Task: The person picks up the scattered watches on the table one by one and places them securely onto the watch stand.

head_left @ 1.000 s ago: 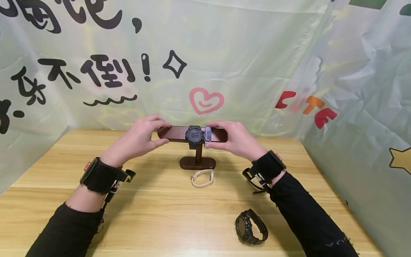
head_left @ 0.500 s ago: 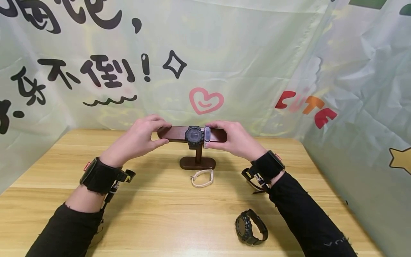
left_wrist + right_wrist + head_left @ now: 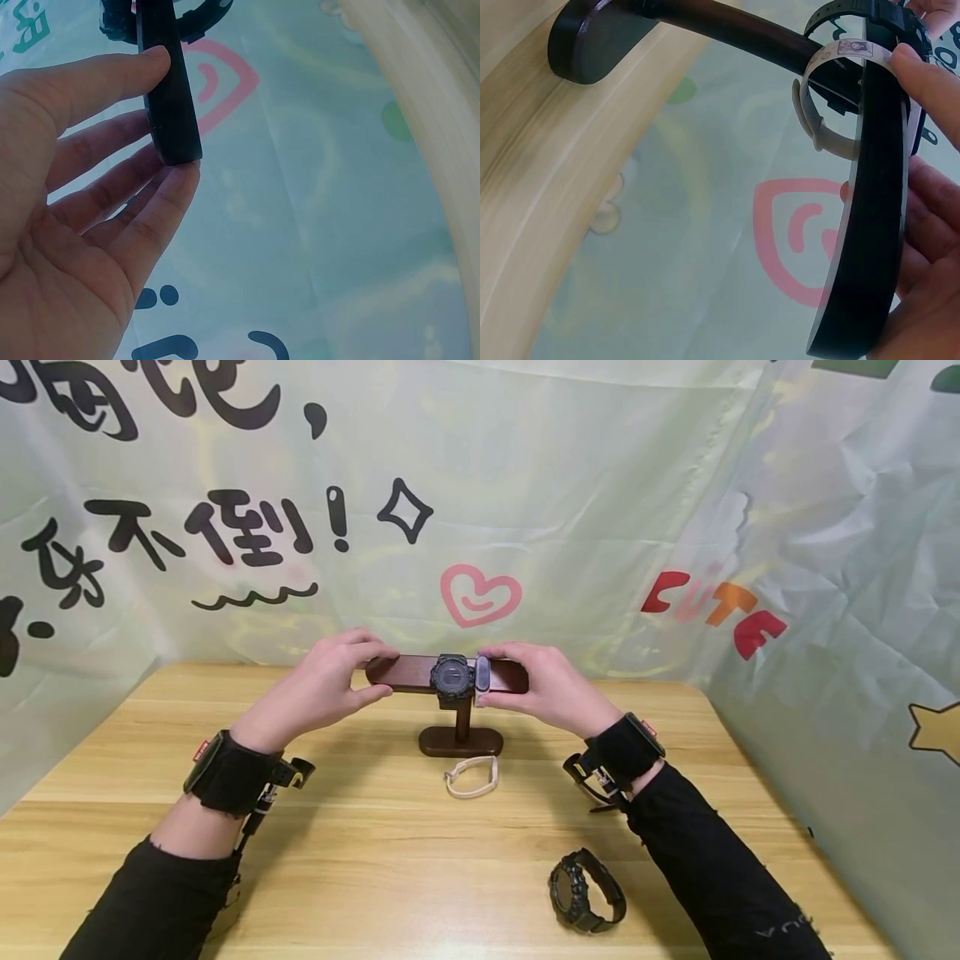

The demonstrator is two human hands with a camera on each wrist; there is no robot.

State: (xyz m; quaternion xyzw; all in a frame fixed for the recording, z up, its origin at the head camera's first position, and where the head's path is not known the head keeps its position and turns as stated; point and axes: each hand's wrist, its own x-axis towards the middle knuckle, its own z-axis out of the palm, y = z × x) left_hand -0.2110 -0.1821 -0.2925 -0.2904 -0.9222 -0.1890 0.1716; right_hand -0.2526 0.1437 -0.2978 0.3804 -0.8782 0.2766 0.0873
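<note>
A dark wooden watch stand (image 3: 408,672) rises at the table's far side, its crossbar level. My left hand (image 3: 322,689) grips the bar's left end; in the left wrist view the thumb (image 3: 112,79) lies on one side and the fingertips on the other. Round the bar's middle sits a black digital watch (image 3: 452,677). Just right of it, a pale-strapped fitness band (image 3: 483,675) encircles the bar, pinched top and bottom by my right hand (image 3: 555,685). In the right wrist view the strap (image 3: 855,49) loops behind the bar (image 3: 874,210), and the right thumb touches its edge.
On the wooden table (image 3: 360,843), a pale pink band (image 3: 471,794) lies in front of the stand's base (image 3: 461,742). Another black watch (image 3: 570,893) rests nearer, towards the right. A printed cloth backdrop (image 3: 570,485) hangs close behind the stand and along the right side.
Very little differs. The fitness band and my right fingertips have shifted a hair to the left, towards the black watch; my left hand keeps its hold on the bar's end.
</note>
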